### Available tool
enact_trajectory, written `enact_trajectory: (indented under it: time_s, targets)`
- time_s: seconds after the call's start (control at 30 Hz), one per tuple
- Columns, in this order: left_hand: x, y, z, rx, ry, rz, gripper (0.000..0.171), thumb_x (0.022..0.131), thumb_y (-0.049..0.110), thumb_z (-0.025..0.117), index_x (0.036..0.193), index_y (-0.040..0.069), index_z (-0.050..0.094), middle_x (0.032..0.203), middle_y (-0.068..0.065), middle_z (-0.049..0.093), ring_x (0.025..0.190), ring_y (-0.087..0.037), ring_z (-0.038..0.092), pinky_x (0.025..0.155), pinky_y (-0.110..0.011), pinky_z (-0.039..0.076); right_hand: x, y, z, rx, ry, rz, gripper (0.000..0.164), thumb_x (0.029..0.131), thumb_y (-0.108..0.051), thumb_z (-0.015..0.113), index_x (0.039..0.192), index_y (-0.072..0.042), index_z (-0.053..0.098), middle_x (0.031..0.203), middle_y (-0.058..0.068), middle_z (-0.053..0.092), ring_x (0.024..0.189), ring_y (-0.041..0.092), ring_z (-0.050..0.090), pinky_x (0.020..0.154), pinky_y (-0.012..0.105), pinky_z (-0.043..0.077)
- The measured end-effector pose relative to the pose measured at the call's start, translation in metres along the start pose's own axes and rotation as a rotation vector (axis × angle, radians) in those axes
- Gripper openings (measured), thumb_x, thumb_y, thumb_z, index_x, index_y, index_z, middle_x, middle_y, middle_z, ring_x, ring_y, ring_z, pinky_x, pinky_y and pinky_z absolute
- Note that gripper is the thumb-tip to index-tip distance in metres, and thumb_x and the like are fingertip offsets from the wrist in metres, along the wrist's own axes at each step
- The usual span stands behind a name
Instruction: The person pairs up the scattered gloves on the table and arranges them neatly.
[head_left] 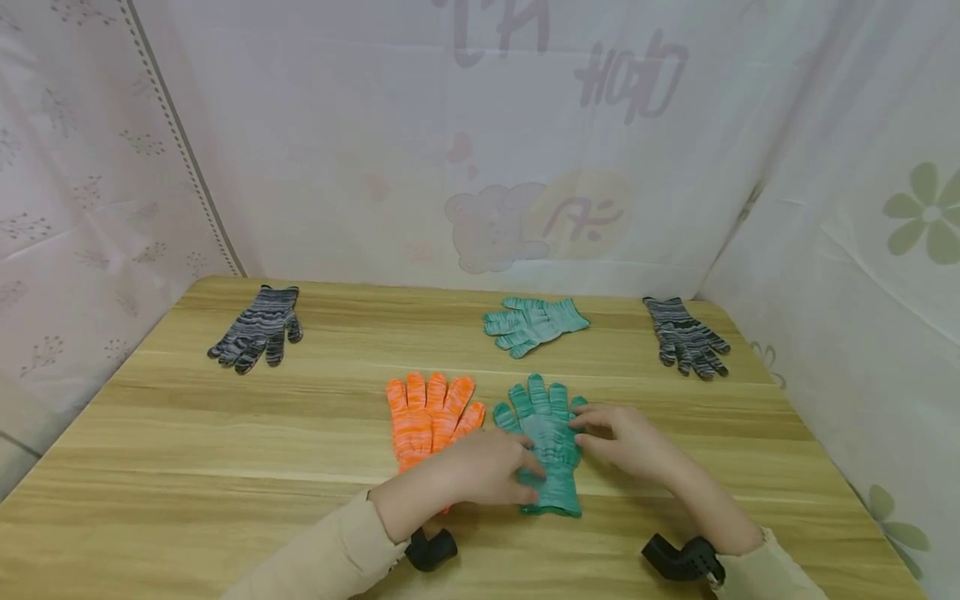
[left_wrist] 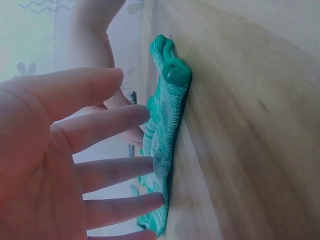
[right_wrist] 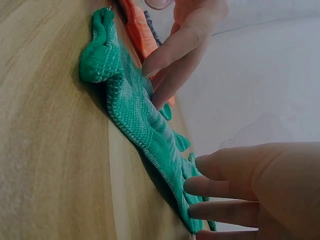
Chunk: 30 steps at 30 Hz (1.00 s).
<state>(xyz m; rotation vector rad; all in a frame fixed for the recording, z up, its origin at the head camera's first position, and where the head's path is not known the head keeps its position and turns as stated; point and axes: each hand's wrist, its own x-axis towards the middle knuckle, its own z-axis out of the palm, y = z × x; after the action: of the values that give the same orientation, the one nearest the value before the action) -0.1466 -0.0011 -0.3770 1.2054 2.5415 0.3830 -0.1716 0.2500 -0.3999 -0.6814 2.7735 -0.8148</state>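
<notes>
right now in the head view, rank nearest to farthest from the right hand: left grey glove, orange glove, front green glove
1. Front green glove, just left of the right hand.
2. Orange glove, farther left.
3. Left grey glove, far left, toward the back of the table.

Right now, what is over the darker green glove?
Parts of the left hand and right hand, from opposite sides. The glove shows between them; surfaces beneath their fingers cannot be seen.

Three views of one table [head_left: 225,450].
Head camera looks forward and down from above; both wrist cameras look across it close and low, images tipped sideways, sharing the nearer green glove [head_left: 553,439].
</notes>
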Motion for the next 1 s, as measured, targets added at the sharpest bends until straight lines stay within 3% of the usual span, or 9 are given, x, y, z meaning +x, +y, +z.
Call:
enact_trajectory:
  time_s: [0.3,0.43,0.67,0.87,1.0]
  targets:
    - [0.003,-0.002,-0.004,-0.062,0.045,0.014,0.031,0.091,0.034,0.066,0.117,0.019,0.071,0.116,0.008,0.064,0.107,-0.007,0.058,0.087,-0.024,0.048,0.002,0.000,-0.005,0.011,-0.011,0.002,0.024,0.093,-0.021,0.064,0.113,-0.008,0.070,0.126,0.016,0.060,0.121,0.039,0.050,0.098,0.056,0.039]
    - [0.005,-0.004,-0.006,-0.115,0.050,0.000,0.030,0.091,0.033,0.066,0.117,0.018,0.071,0.112,0.010,0.066,0.105,-0.007,0.060,0.085,-0.025,0.049,0.005,-0.002,-0.009,0.011,-0.021,0.003,0.026,0.095,-0.021,0.062,0.115,-0.006,0.068,0.121,0.013,0.063,0.119,0.039,0.051,0.096,0.056,0.040]
    - [0.011,-0.010,-0.008,-0.231,0.084,-0.015,0.028,0.092,0.030,0.065,0.115,0.016,0.072,0.109,0.007,0.068,0.101,-0.007,0.061,0.078,-0.022,0.050,0.009,-0.001,-0.020,0.053,-0.042,0.042,0.030,0.096,-0.025,0.060,0.118,-0.006,0.067,0.123,0.016,0.061,0.121,0.042,0.049,0.095,0.060,0.039]
    - [0.019,-0.020,-0.015,-0.340,0.148,-0.041,0.027,0.094,0.026,0.063,0.114,0.011,0.071,0.099,0.005,0.068,0.077,-0.002,0.060,0.064,-0.019,0.049,0.016,0.002,-0.036,0.066,-0.012,0.056,0.032,0.098,-0.028,0.057,0.118,-0.005,0.067,0.121,0.016,0.062,0.118,0.044,0.049,0.094,0.061,0.039]
    - [0.024,-0.027,-0.022,-0.408,0.204,-0.062,0.024,0.094,0.020,0.062,0.113,0.006,0.070,0.093,0.002,0.068,0.072,-0.003,0.060,0.061,-0.020,0.049,0.026,0.004,-0.046,0.088,0.010,0.060,0.036,0.099,-0.028,0.055,0.120,-0.001,0.065,0.119,0.018,0.062,0.114,0.043,0.051,0.090,0.056,0.044]
